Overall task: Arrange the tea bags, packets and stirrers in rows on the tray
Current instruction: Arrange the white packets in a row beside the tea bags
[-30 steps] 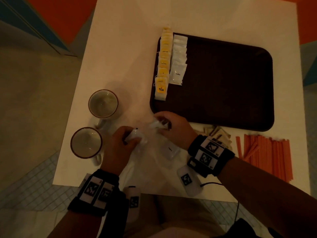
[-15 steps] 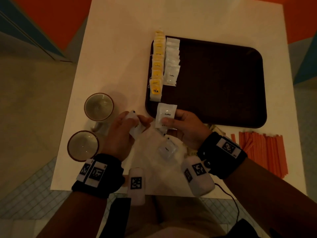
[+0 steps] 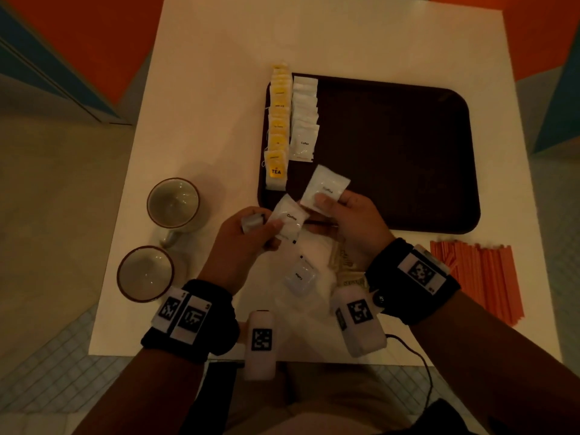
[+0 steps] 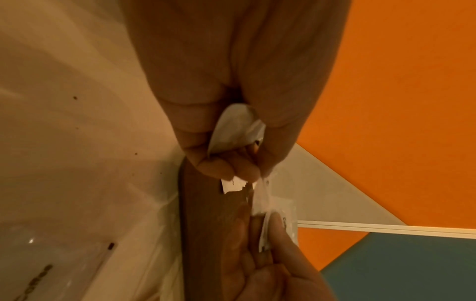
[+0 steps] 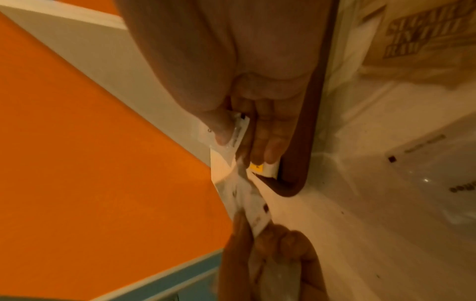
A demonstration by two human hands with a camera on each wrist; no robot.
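- Right hand (image 3: 351,215): thumb and fingers pinched on 1 white coffee packet (image 3: 326,189), raised over the near left part of the dark brown tray (image 3: 408,146). Held by its near edge only, probably so that the free end goes down first, in line with the row.
- Left hand (image 3: 248,233): fingers curled round a second coffee packet (image 3: 287,219), label up, just beside the first one and over the near left corner of the tray. A further small white piece in the same palm, perhaps 1 more packet, too blurred to tell. Probably kept as a ready supply for the right hand.
- Row of yellow tea bags (image 3: 277,127): along the left edge of the tray, partly on its rim, overlapped like roof tiles, the word TEA readable on the nearest one.
- Row of coffee packets (image 3: 304,120): touching the tea row on its right, overlapped in the same way; shorter than the tea row, with free tray surface at its near end, likely the place for the held packet.
- 1 loose coffee packet (image 3: 298,276): flat on the white table (image 3: 219,73), between the 2 wrists, waiting.
- Brown sugar packets (image 3: 346,265): partly hidden under the right wrist, not yet on the tray.
- Orange stirrers (image 3: 480,277): side by side on the table, near the tray's right corner, not yet on it.
- 2 empty cups (image 3: 172,204): left of the tray, apart from the work.
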